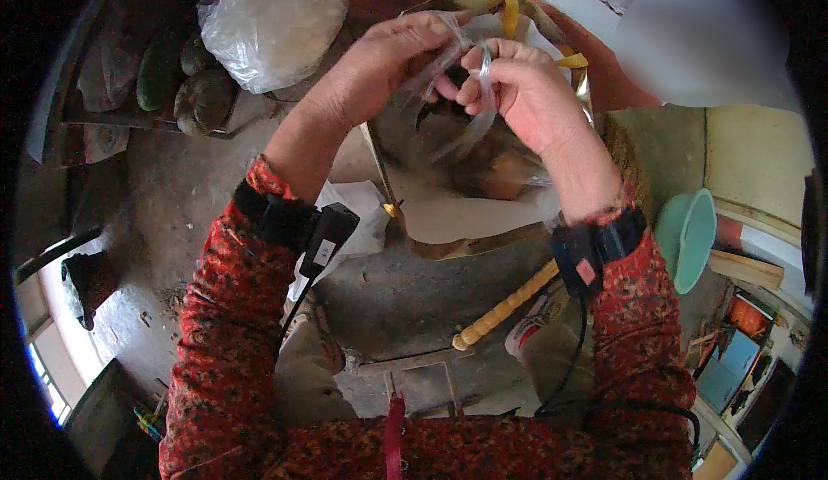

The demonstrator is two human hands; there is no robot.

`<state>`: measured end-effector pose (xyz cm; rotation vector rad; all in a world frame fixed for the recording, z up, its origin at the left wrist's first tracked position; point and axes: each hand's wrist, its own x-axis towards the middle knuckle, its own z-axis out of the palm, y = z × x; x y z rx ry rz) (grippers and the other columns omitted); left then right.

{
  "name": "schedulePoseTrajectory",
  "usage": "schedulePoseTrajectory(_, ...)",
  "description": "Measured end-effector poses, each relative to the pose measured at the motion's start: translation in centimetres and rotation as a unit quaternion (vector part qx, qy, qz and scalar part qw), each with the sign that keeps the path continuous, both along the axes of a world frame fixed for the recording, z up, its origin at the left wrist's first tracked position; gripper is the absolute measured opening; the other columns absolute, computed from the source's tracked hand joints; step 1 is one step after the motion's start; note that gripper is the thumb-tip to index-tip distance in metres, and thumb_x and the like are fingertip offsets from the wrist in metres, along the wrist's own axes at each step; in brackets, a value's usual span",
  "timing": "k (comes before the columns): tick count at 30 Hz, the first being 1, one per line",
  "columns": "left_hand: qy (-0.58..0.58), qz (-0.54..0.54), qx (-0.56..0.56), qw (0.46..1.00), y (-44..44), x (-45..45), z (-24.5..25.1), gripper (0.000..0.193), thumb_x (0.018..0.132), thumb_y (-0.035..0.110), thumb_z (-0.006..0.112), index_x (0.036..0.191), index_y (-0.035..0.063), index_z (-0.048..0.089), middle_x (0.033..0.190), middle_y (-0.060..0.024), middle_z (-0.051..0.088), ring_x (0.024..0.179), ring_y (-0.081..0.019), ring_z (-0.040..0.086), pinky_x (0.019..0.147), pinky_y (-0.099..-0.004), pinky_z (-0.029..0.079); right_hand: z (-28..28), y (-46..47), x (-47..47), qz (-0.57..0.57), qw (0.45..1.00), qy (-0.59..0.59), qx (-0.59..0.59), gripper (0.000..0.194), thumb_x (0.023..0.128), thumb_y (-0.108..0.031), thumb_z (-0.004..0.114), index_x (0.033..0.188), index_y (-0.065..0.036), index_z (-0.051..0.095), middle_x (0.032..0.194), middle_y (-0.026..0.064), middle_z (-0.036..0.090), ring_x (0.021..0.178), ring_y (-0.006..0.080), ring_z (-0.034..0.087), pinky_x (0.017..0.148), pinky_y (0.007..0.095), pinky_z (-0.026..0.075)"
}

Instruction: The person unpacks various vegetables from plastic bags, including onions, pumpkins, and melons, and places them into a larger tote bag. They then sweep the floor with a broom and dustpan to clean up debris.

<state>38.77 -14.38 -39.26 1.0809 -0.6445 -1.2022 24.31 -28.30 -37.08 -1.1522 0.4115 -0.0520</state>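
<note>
My left hand [414, 46] pinches the gathered top of a clear plastic bag [475, 134]. Across from it, my right hand [517, 85] has curled fingers around a twisted, looped strip of the same plastic. Below both hands the bag spreads out, and brownish contents show blurred through it; what they are I cannot tell. Beneath it stands an open-topped carrier bag [466, 247] with a pale inside, a brown rim and yellow straps [510, 17].
At upper left are a filled plastic bag [275, 27], a long green gourd [158, 72] and a ribbed pumpkin [206, 101]. A white plastic bag [362, 215] lies by my left forearm. A ridged tan stick [504, 305] and a green basin [695, 240] are at right.
</note>
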Motion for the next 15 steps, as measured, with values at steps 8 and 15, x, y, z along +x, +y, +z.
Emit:
schedulePoseTrajectory(8, -0.346, -0.012, 0.007, 0.938, 0.3, 0.3, -1.0, 0.026, 0.094, 0.026, 0.053, 0.110, 0.0049, 0.057, 0.084, -0.0013, 0.059, 0.080, -0.0118, 0.058, 0.070, -0.0264, 0.047, -1.7, 0.8, -2.1, -0.010, 1.000, 0.026, 0.012, 0.018, 0.082, -0.005, 0.058, 0.099, 0.000, 0.061, 0.094, 0.0117, 0.065, 0.086, 0.0199, 0.065, 0.070, 0.0294, 0.052)
schedulePoseTrajectory(15, -0.762, -0.240, 0.127, 0.588, 3.5, -0.9, 0.2, 0.027, 0.086, 0.017, 0.061, 0.110, 0.0068, 0.062, 0.098, -0.0104, 0.065, 0.106, -0.0300, 0.057, 0.087, -0.0399, 0.049, -7.8, -3.6, -3.6, -0.074, 0.880, 0.261, -0.390, 0.028, 0.082, -0.008, 0.058, 0.109, -0.003, 0.058, 0.087, 0.0067, 0.063, 0.064, 0.0136, 0.059, 0.055, 0.0264, 0.049)
